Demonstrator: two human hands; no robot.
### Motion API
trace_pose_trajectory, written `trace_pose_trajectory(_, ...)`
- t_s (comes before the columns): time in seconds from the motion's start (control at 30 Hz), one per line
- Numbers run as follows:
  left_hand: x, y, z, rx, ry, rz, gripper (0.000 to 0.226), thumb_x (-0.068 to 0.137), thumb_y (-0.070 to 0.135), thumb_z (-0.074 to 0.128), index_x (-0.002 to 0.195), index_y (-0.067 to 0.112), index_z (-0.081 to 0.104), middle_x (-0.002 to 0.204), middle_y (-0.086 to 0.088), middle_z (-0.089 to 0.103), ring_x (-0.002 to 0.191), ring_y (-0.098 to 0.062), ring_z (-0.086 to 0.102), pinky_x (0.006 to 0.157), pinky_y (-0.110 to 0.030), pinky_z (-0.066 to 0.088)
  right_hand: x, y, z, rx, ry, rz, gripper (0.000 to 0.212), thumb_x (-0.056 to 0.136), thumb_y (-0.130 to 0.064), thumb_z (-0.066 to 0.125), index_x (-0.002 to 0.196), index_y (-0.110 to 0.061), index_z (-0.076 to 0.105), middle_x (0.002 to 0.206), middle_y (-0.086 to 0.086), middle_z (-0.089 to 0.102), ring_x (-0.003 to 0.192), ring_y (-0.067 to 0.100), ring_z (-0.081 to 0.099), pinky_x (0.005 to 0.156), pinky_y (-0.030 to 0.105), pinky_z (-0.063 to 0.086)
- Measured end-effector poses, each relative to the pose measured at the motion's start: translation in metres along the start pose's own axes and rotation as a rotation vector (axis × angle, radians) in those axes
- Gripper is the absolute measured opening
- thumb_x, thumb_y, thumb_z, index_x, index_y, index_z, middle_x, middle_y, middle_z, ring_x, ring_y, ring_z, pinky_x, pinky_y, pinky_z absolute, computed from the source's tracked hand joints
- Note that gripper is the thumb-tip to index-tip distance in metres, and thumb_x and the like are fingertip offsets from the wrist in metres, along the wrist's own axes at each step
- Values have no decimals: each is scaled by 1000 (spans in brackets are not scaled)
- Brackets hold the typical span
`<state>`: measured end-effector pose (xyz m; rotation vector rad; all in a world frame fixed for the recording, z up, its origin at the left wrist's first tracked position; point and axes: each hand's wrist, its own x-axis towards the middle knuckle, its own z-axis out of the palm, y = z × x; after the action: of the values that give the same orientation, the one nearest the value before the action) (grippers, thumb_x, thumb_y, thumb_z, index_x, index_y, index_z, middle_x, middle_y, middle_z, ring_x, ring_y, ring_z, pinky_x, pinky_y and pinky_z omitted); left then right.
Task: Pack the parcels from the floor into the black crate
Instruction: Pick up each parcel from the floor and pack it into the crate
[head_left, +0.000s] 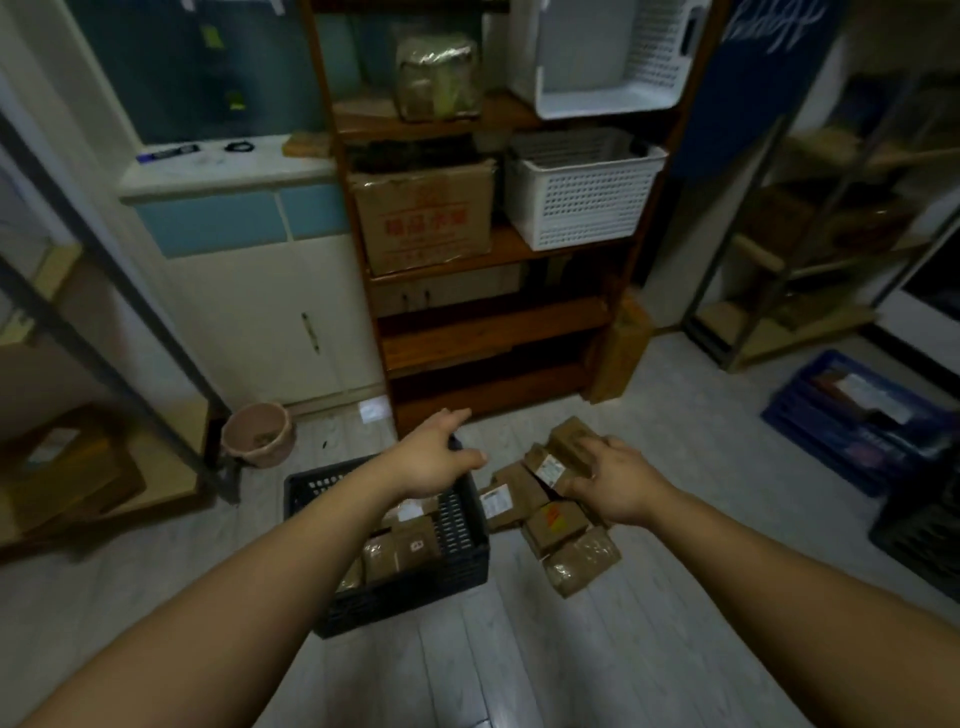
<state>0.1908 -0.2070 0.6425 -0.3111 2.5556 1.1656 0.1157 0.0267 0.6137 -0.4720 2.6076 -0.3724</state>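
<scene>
A black crate (457, 566) stands on the floor in front of me with several brown parcels (400, 545) inside. To its right lies a pile of brown cardboard parcels (558, 525) on the floor. My left hand (434, 457) hovers over the crate's far right corner with fingers relaxed and holds nothing. My right hand (618, 480) grips a brown parcel (569, 447) at the top of the pile, fingers curled over it.
A wooden shelf unit (493, 332) with a cardboard box (423, 218) and white baskets (582, 192) stands just behind. A pink bucket (257, 434) sits at left, a blue crate (852, 415) at right, metal racks on both sides.
</scene>
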Motion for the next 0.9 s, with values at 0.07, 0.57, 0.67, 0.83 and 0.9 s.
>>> trace_pose_trajectory(0.07, -5, 26, 10, 36, -6, 40, 72, 91, 42, 55, 150, 30, 15, 160, 0, 6, 146, -20, 11, 116, -35, 17, -18, 17, -16, 3, 44, 17, 66, 90, -49, 53, 147, -22, 30, 144, 11, 37, 130, 29, 39, 107, 38, 36)
trace_pose_trajectory(0.57, 22, 229, 161, 125, -133, 129, 70, 92, 42, 54, 149, 31, 16, 160, -1, 3, 146, -24, 9, 116, -37, 17, -124, 239, -128, -10, 175, 103, 68, 91, -51, 51, 150, -26, 25, 153, 6, 28, 138, 25, 32, 109, 36, 32)
trace_pose_trajectory(0.67, 34, 246, 177, 128, -149, 108, 70, 92, 42, 54, 149, 31, 16, 160, -2, 3, 146, -24, 9, 116, -36, 17, -123, 267, -140, 20, 170, 105, 69, 91, -50, 51, 150, -26, 25, 154, 6, 27, 140, 25, 30, 110, 36, 30)
trace_pose_trajectory(0.83, 75, 249, 178, 114, -115, 56, 72, 91, 41, 56, 149, 30, 16, 160, -3, 2, 146, -26, 9, 116, -39, 19, -86, 285, -150, 70, 177, 84, 70, 91, -48, 53, 150, -26, 24, 155, 5, 25, 140, 24, 30, 110, 36, 30)
trace_pose_trajectory(0.9, 100, 246, 174, 112, -86, 32, 73, 90, 41, 56, 150, 29, 16, 160, -4, 3, 146, -25, 8, 118, -41, 17, -60, 288, -154, 98, 163, 63, 70, 91, -46, 54, 150, -25, 23, 156, 4, 24, 140, 24, 30, 110, 36, 30)
